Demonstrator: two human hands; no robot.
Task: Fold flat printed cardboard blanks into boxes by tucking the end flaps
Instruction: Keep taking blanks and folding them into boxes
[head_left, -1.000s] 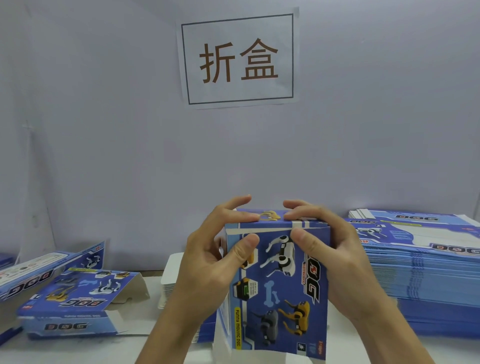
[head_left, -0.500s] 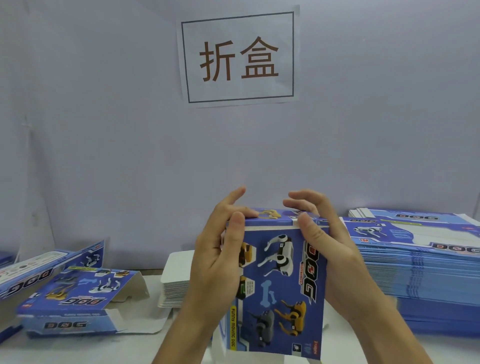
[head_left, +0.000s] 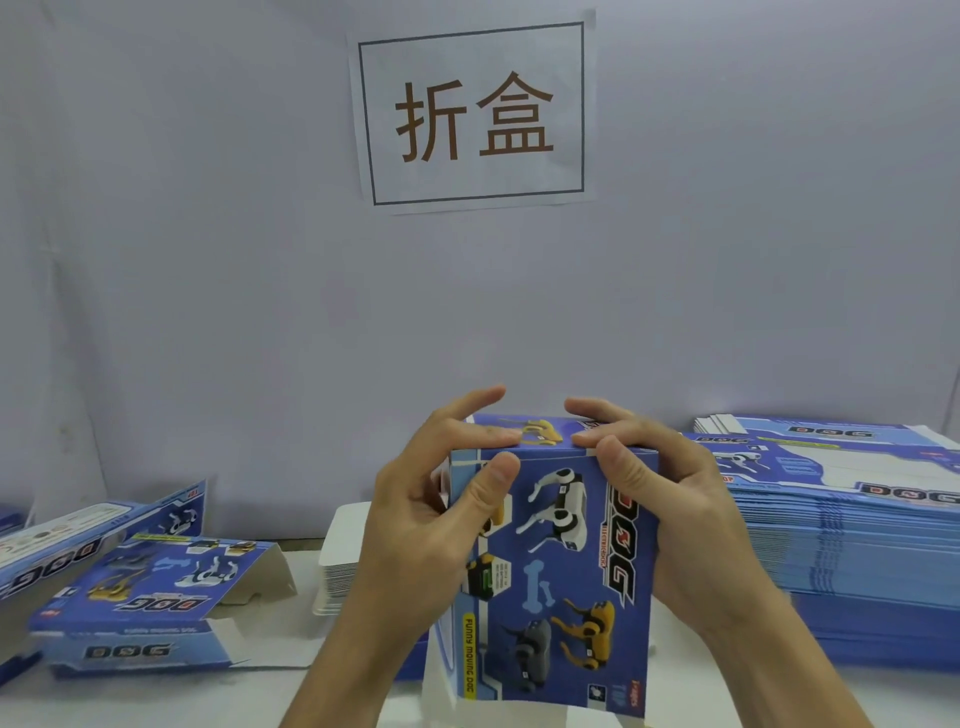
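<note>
Right now both hands hold one blue printed box (head_left: 561, 566) upright at centre, just above the white table (head_left: 156, 696), its front panel with robot dogs and the "DOG" logo facing the camera. Left hand (head_left: 421, 530) grips the box's upper left edge, thumb (head_left: 488, 488) pressed on the front panel near the top corner, index finger bent over onto the closed top flap (head_left: 535, 431), other fingers spread and lifted above it. Right hand (head_left: 670, 514) grips the upper right edge, thumb (head_left: 621, 467) on the front panel, fingers curled over onto the top flap. The flap lies flat across the top. Bottom end of the box looks open, white inner card showing below the lower edge. Left of the hands a partly folded box (head_left: 150, 608) lies on its side with white flaps sticking out, and another blank (head_left: 93, 530) leans behind it. Behind the left wrist sits a small stack of white cards (head_left: 343, 561). On the right a tall stack of flat blanks (head_left: 852, 545) sits on the table, well apart from the held box. A paper sign (head_left: 472, 111) with two brown characters in a frame is stuck on the grey wall (head_left: 208, 260)
</note>
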